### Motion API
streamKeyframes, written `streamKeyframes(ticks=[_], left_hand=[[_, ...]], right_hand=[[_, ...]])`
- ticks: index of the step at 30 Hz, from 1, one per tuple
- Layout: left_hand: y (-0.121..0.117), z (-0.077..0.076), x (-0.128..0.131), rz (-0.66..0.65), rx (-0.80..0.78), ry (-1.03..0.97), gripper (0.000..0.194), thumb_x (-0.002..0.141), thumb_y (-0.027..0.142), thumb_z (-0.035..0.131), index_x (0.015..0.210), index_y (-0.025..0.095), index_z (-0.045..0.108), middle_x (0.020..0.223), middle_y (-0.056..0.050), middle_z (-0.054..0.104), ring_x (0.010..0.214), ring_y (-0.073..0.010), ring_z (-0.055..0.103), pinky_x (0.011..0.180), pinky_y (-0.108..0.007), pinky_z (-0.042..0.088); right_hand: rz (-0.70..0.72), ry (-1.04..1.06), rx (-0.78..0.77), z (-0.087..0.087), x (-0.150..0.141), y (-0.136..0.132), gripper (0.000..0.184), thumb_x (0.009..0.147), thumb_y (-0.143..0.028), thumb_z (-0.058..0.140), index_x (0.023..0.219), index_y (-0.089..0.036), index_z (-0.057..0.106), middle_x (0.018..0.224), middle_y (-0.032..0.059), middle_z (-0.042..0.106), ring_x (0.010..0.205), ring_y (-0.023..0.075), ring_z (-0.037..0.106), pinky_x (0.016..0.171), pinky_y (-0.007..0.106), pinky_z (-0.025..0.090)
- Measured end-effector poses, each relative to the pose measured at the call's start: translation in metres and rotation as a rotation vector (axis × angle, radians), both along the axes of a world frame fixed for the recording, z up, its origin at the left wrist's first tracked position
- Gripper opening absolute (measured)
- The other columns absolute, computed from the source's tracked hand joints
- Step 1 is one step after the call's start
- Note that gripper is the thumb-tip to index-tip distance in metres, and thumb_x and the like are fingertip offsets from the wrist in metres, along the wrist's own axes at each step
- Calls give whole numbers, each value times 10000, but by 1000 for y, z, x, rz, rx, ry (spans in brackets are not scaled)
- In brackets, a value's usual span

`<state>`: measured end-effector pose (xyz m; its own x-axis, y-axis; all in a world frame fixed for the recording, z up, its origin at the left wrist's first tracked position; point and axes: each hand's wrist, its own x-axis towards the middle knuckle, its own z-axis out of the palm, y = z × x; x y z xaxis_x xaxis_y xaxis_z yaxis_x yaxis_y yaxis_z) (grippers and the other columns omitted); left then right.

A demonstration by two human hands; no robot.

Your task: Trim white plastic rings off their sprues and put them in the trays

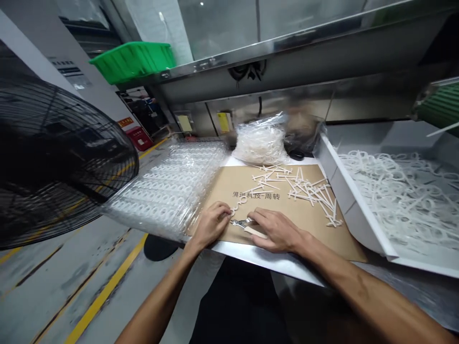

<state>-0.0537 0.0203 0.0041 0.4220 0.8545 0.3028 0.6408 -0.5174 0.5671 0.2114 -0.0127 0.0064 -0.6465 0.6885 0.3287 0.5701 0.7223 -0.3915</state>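
A: Where are the person's two hands?
B: Both are above a flat brown cardboard sheet (218, 184), which lies on the white table (272, 262). The left hand (212, 222) has its fingers pinched close together on a small white plastic strip with rings (240, 202).

A: And the right hand (274, 229)?
B: Its fingers are wrapped around a pair of metal pliers with cream-coloured handles (255, 232). The metal tip is just beside the left fingertips, but I cannot tell if it touches the strip.

A: Where is the strip, exactly?
B: It extends from the left fingertips, away from the person, over the cardboard, near the printed dark characters (267, 196).

A: What lies around it?
B: Many thin white plastic sticks (334, 222) are scattered on the far and right part of the cardboard. At the left there are clear plastic trays (195, 200) with rows of white rings (158, 191). At the right stands a white open bin (349, 200), full of translucent looped pieces (401, 191).

A: And behind?
B: A clear plastic bag with whitish contents (260, 143) sits beyond the cardboard. Higher, at the left, I see a bright green plastic crate (138, 59).
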Motion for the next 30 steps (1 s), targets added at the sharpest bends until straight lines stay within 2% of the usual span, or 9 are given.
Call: streamKeyframes(ticks=[3, 7, 11, 17, 20, 24, 30], left_hand=[[-4, 0, 6, 35, 45, 64, 124, 958, 265, 600, 1030, 212, 686, 1079, -73, 678, 1045, -221, 643, 974, -364, 507], [-4, -6, 11, 149, 74, 131, 218, 926, 347, 674, 1086, 199, 683, 1086, -95, 655, 1037, -264, 614, 953, -406, 497], [-2, -9, 11, 190, 58, 116, 182, 965, 327, 620, 1079, 200, 682, 1061, -85, 670, 1028, -249, 628, 944, -385, 496], [-1, -9, 10, 192, 36, 69, 220, 1003, 353, 570, 1137, 201, 657, 1034, -72, 679, 975, -217, 643, 881, -341, 514], [-2, -11, 8, 171, 40, 90, 209, 970, 351, 615, 1100, 203, 685, 1074, -84, 660, 1027, -245, 620, 943, -380, 500], [-4, -13, 2, 171, 46, 98, 274, 946, 368, 634, 1142, 183, 686, 1111, -108, 634, 1060, -283, 594, 976, -436, 489], [-4, -9, 1, 184, 23, -1, 170, 945, 286, 609, 1065, 199, 692, 1050, -88, 669, 1018, -250, 634, 946, -393, 513]], right_hand=[[9, 17, 7, 0, 0, 0, 264, 934, -311, 601, 1162, -182, 572, 1010, 102, 686, 900, 262, 664, 804, 371, 526], [25, 31, 9, -4, 0, 2, 300, 958, -276, 574, 1239, -176, 537, 1024, 116, 683, 898, 280, 685, 800, 413, 552], [22, 42, -15, -8, 1, 3, 306, 980, -282, 561, 1270, -191, 519, 1063, 120, 683, 921, 282, 699, 817, 433, 573], [-26, 104, -65, -11, 3, 4, 303, 1004, -299, 550, 1290, -204, 518, 1074, 111, 696, 909, 241, 721, 811, 379, 611], [-38, 124, -79, -12, 3, 4, 306, 1002, -295, 551, 1294, -207, 522, 1085, 116, 705, 912, 243, 733, 815, 379, 623], [-46, 133, -83, -14, 4, 4, 318, 992, -289, 561, 1299, -215, 531, 1123, 127, 714, 940, 261, 745, 833, 393, 630], [-65, 172, -77, -13, 4, 3, 322, 975, -293, 589, 1288, -225, 562, 1130, 122, 729, 935, 263, 753, 799, 369, 632]])
